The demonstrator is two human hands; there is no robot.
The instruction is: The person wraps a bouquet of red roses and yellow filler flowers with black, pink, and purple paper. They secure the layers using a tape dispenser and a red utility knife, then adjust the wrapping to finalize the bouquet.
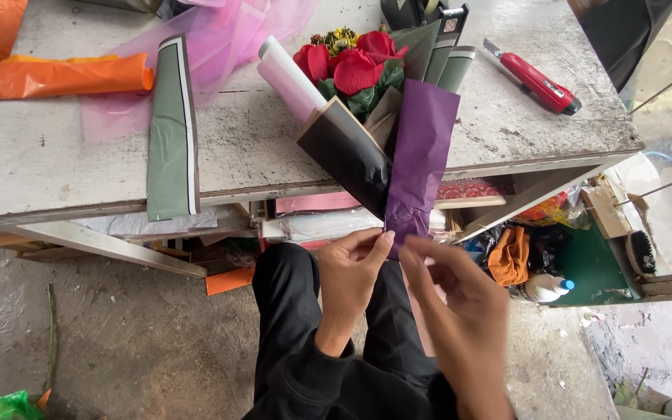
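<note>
Two bare hands meet above black-trousered knees: the left hand (pixel 349 268) and right hand (pixel 460 299) each keep a narrow pinch grip on the lower end of a purple wrapping sheet (pixel 421 155), which runs up to one bouquet (pixel 351 66) of red roses lying at the worktop (pixel 274 148) edge. A hard tug could tear the thin sheet or drag the bouquet off (it overhangs already). Also there: one red utility knife (pixel 536 80), one green sheet (pixel 171 132), one orange roll (pixel 64 75).

Matt, crinkled purple paper (pixel 421 159) (beside glossy black wrap (pixel 345 155)) lies on rough, stained tabletop (pixel 274 140).
</note>
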